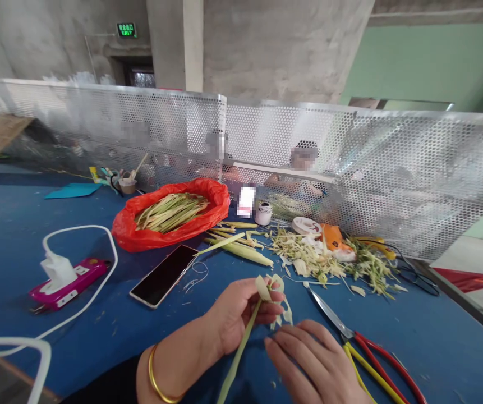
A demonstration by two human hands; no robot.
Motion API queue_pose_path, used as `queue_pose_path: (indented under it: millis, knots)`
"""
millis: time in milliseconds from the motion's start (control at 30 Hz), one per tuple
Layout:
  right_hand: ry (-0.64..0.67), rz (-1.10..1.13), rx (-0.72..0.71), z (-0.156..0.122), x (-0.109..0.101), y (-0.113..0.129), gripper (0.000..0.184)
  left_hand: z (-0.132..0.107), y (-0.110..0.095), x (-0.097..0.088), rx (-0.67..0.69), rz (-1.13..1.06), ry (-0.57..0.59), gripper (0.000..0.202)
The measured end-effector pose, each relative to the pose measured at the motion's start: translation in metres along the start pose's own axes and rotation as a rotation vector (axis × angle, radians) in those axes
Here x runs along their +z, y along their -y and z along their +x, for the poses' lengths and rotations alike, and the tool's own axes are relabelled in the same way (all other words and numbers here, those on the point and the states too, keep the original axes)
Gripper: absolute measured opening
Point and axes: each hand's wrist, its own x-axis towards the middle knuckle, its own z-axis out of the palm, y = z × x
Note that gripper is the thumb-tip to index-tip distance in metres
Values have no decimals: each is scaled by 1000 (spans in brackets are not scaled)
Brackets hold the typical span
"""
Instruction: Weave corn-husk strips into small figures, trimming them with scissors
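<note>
The left hand (237, 320) pinches a pale leaf flower (262, 287) between thumb and fingers above the blue table (455, 348); the flower's long stem (240, 353) extends down toward the near edge. The right hand (319, 365) is positioned just beside the flower, back upward, fingers side by side and slightly bent; whether they grip anything cannot be determined. Scissors (353, 335) lie to its right, blades pointing away. A phone (163, 276) lies beyond the left forearm, near a red bag (157, 241) containing leaf strips (171, 213).
</note>
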Motion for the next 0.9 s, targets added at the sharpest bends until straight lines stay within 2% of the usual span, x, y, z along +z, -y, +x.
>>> queue_pose_path:
  millis: [200,267,333,400,500,567,633,700,900]
  knots:
    - [-35,-54,41,6,19,11,37,1,15,5,40,-18,58,18]
    - [-60,-6,57,4,20,11,34,1,18,4,74,13,75,17]
    - [-129,95,140,0,16,8,27,1,19,3,106,55,85,20]
    - [-221,248,340,-2,12,4,17,0,18,2,139,109,79,24]
    - [-311,543,844,-4,10,-2,6,-1,17,3,176,195,64,29]
    - [-310,771,1160,-3,12,-6,11,-2,17,4,188,236,70,30]
    - [-309,964,1356,-2,15,-8,20,-2,17,5,193,258,80,29]
    - [-308,1069,1434,-1,18,-9,26,-2,18,5,200,273,81,28]
    - [-305,1187,1496,0,21,-8,31,-2,20,5,182,234,139,21]
